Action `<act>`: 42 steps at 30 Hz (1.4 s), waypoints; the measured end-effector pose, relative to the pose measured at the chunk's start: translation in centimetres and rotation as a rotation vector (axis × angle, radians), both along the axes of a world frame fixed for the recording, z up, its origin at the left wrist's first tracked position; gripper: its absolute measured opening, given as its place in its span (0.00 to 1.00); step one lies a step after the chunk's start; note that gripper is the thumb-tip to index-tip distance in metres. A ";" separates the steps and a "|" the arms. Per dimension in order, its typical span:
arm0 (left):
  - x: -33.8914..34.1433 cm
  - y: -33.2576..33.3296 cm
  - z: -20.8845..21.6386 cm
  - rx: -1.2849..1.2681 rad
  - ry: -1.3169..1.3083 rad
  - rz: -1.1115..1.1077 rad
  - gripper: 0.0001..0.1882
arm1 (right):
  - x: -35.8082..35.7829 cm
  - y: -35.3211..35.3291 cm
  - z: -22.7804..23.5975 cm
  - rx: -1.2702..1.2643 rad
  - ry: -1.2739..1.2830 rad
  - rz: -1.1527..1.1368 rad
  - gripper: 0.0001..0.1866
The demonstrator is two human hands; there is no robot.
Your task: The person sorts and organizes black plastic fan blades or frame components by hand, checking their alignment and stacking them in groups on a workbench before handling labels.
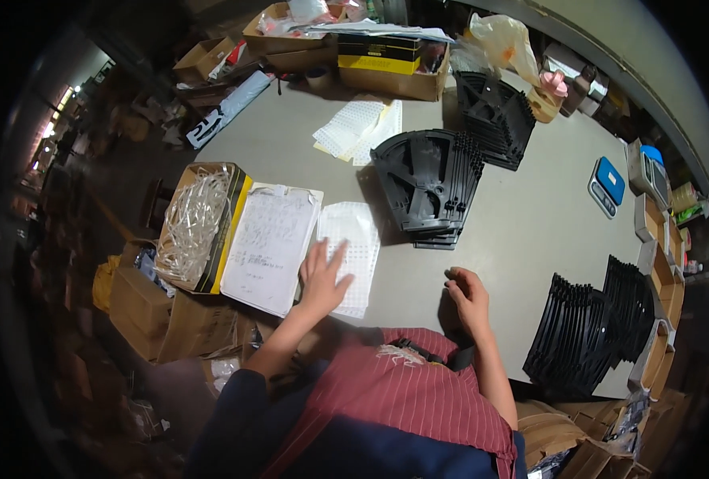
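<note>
My left hand (324, 279) is spread over the lower part of a white sheet (346, 231) printed with rows of small marks, perhaps labels. Its fingers are apart, with nothing visible in them. Just left of that sheet lies a clipboard with handwritten paper (266, 239). My right hand (470, 302) rests near the table's front edge, loosely bent, thumb and fingertips slightly apart; I see nothing in it. Beyond it stands a stack of black fan-shaped plastic parts (422, 180), with a second black stack (498, 116) behind.
More black plastic parts (582, 331) stand in rows at the right. A blue-topped scale (607, 185) lies farther back. An open box of clear strips (196, 223) stands left of the clipboard. Crumpled label sheets (360, 128) and cartons (390, 72) occupy the far side.
</note>
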State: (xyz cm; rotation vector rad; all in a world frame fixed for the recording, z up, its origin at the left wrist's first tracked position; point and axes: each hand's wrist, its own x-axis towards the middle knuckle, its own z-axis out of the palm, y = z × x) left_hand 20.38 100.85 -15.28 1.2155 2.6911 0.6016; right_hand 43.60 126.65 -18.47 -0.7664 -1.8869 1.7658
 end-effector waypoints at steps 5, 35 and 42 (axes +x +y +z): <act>0.1 -0.4 0.5 -0.231 -0.242 0.271 0.60 | -4.7 -1.9 4.6 -0.614 -0.160 0.463 0.31; 9.9 -6.3 0.9 0.771 -1.187 0.561 0.21 | -3.8 -4.1 2.2 -0.765 -0.313 0.832 0.30; 11.4 -0.8 6.9 0.850 -0.811 0.300 0.23 | -3.0 -5.0 8.0 -0.378 0.025 0.614 0.36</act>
